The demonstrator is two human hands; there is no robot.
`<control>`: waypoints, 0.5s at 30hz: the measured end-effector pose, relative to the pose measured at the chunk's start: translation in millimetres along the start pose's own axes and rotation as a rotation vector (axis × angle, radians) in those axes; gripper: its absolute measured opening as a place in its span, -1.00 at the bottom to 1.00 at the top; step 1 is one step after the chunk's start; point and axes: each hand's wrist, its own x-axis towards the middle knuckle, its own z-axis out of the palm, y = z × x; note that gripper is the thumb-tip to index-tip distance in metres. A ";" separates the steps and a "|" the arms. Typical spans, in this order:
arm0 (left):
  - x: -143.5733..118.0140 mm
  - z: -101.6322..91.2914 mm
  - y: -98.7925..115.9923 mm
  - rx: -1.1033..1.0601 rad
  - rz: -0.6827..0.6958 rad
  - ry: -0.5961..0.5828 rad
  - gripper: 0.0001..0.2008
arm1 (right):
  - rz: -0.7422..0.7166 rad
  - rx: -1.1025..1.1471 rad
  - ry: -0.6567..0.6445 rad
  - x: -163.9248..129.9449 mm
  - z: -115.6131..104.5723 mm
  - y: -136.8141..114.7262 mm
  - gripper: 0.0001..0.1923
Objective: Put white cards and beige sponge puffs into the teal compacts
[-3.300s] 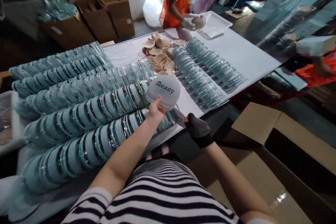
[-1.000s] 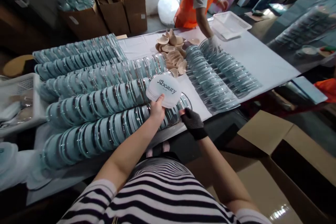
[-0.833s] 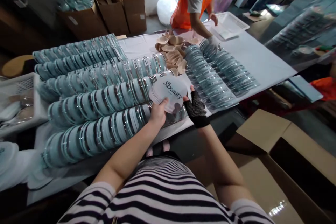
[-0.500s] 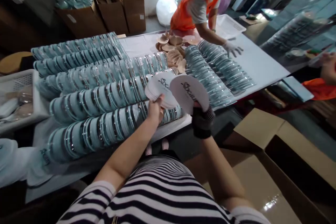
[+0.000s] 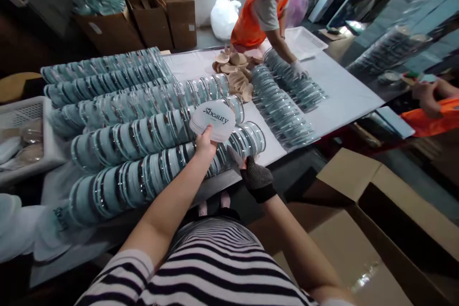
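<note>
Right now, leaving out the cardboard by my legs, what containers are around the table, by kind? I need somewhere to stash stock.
Boxes: 3
Bag: 1
Tray: 1
Basket: 1
Total: 6

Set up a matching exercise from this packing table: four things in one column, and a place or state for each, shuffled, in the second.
Things:
1. left hand
2. right hand
3. tan puffs
4. open cardboard box

Places or states:
A. heaped at the far middle of the table
B. on the floor to the person's right
C. bare, holding up a stack of white "Sbeauty" cards
D. in a black dotted glove, at the near row's end

Pairs: 1-C, 2-D, 3-A, 4-B
</note>
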 end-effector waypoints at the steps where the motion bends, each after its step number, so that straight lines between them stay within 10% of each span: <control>1: 0.5 -0.7 -0.2 -0.001 -0.004 -0.009 -0.60 | -0.013 -0.004 0.013 -2.2 -0.7 0.7 -0.61; 10: 3.0 -3.0 -6.5 0.011 0.013 -0.069 -0.56 | 0.001 0.134 0.016 32.2 15.4 -23.0 -0.70; 15: 0.0 -5.4 -10.0 0.014 0.068 -0.079 -0.57 | -0.017 0.566 -0.168 26.3 13.0 -7.8 -0.64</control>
